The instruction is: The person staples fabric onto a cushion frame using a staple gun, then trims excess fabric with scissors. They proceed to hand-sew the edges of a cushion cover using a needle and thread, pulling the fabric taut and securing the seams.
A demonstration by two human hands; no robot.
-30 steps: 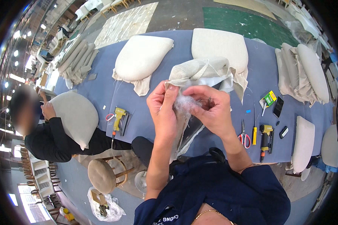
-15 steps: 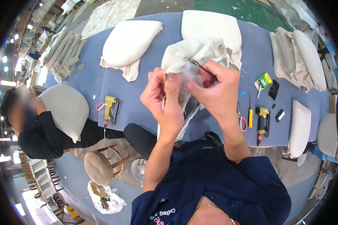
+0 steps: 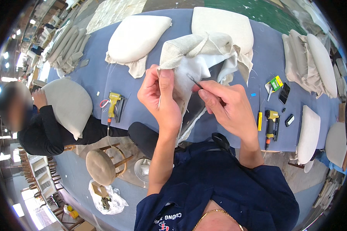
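Note:
My left hand pinches the edge of a beige woven seat cover with white padding inside it, held up over the blue table. My right hand grips a thin dark metal tool, its tip against the white padding just right of my left thumb. The cover hangs down between my hands, a dark panel showing beneath it.
Upholstered cushions lie at the back. A yellow staple gun lies on the left; another one, a yellow-handled screwdriver and a phone lie on the right. A person in black holds a cushion at left. A round stool stands below.
My hands and the cover have come closer to the camera and lower. The thin tool now points into the padding beside my left thumb.

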